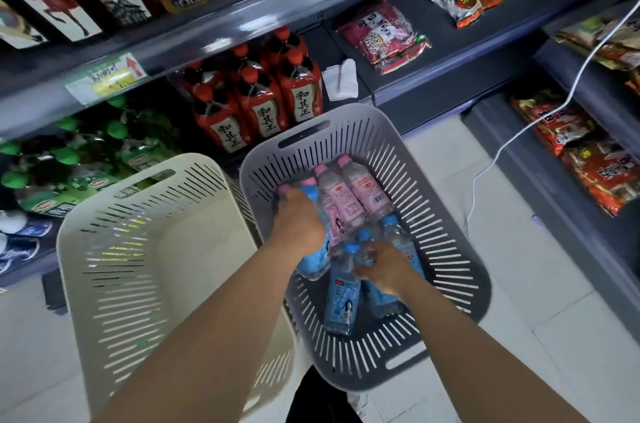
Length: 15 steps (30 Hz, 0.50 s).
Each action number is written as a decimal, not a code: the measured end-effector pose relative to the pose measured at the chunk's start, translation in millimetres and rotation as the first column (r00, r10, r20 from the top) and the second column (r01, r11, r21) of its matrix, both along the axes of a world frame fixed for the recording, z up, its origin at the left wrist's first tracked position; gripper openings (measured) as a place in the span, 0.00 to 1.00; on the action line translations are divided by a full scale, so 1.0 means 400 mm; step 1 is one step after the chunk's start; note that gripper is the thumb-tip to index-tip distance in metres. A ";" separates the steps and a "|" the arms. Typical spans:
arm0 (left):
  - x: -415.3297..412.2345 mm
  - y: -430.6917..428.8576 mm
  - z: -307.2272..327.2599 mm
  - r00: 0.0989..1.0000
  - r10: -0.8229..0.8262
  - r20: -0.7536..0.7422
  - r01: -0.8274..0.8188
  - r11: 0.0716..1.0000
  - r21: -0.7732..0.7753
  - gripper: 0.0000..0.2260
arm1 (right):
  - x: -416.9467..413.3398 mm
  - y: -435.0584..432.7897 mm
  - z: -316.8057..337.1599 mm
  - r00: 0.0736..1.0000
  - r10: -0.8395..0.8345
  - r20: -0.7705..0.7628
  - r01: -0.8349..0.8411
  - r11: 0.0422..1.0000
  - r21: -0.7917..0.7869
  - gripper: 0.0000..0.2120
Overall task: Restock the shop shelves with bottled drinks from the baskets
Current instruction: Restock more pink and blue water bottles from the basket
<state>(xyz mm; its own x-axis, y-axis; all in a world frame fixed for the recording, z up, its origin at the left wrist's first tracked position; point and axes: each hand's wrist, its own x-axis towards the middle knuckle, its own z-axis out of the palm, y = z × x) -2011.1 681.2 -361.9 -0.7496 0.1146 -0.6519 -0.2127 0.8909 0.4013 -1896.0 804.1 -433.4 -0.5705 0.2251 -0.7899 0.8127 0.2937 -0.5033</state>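
Pink and blue bottles (367,194) are left loose in grey basket (433,180), frame centre. Left hand (298,214) is laid over them, grip cannot be told. Blue-capped bottle (363,242) is clasped at the neck by right hand (384,270), likely for shelving.

Red snack pkts (384,36), white cable (473,190), white cloth (341,79).
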 end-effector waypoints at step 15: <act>-0.057 -0.053 0.068 0.973 0.171 -0.156 -0.128 0.959 0.253 0.21 | -0.041 -0.065 -0.047 0.947 0.314 0.066 -0.321 0.923 0.211 0.51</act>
<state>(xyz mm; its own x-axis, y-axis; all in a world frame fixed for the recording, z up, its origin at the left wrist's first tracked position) -2034.0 660.2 -334.8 -0.8699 0.1293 -0.4761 -0.2432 0.7272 0.6419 -1912.4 778.0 -452.2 -0.6165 0.2033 -0.7607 0.6729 0.6377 -0.3749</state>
